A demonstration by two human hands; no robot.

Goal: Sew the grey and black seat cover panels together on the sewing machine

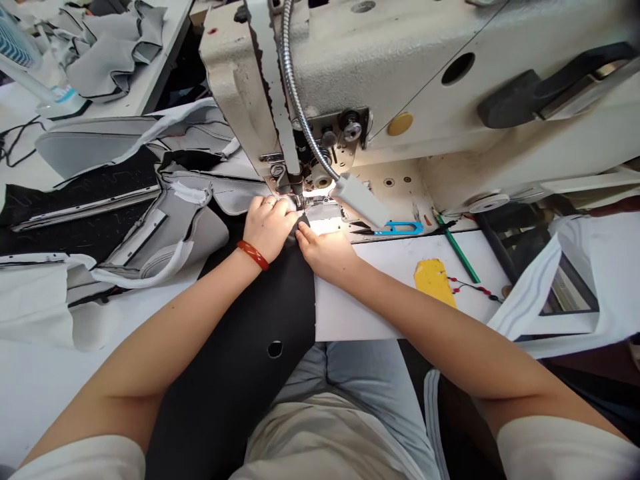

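A long black sheet of material [250, 313] with a cut edge and a round hole runs from my lap up to the needle area [299, 193] of a cream sewing machine [235, 100]. My left hand [269, 230], with a red bangle at the wrist, lies on the sheet just left of the needle, fingers bent and close together on it. On the right edge of the sheet, my right hand [327, 252] pinches the material between thumb and fingers. Both hands nearly meet in front of the presser foot. The needle tip is partly hidden by my fingers.
Sewn grey and black pieces [170, 200] are heaped at left. Blue thread snips [400, 229], a green pencil [457, 247] and a yellow scrap [434, 281] lie at right, near a white strip [535, 280]. A lamp [363, 200] hangs low beside the needle.
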